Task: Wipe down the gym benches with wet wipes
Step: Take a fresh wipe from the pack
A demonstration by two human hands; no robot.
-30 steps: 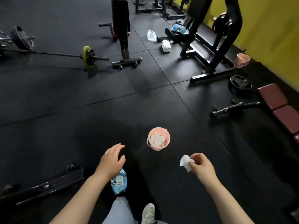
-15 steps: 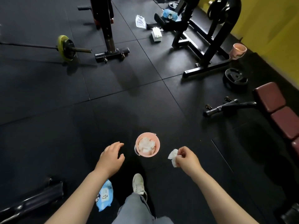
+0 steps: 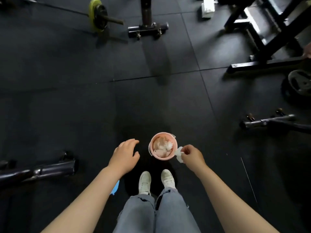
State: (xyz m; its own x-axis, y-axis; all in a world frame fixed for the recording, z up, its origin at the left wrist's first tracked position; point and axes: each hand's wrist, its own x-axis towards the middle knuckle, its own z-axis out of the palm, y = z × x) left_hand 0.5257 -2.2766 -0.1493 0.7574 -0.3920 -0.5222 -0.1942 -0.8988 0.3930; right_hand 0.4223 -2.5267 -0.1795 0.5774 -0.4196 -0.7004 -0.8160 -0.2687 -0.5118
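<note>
The right hand (image 3: 191, 155) had moved closer to the little pink bucket (image 3: 162, 146) than it was a moment before, and both white shoes (image 3: 144, 182) now stood side by side just below the bucket. The fingers pinched a crumpled white wet wipe (image 3: 179, 153), soft and wrinkly, right at the bucket's rim at 3 o'clock. The bucket was round and smooth, like plastic, and it held more scrunched white wipes. The left hand (image 3: 125, 154) floated at the bucket's 9 o'clock, a little way from it, with loose fingers holding nothing. A bit of a blue wipe pack (image 3: 116, 187) peeked out from under the left arm.

The floor (image 3: 67, 98) was made of big dark rubber squares with thin lines between them. A long metal barbell with a yellow round plate (image 3: 94, 14) lay at 11 o'clock. A black metal rack (image 3: 262, 39) stood at 1 o'clock. A flat round weight plate (image 3: 301, 84) lay at 2 o'clock.
</note>
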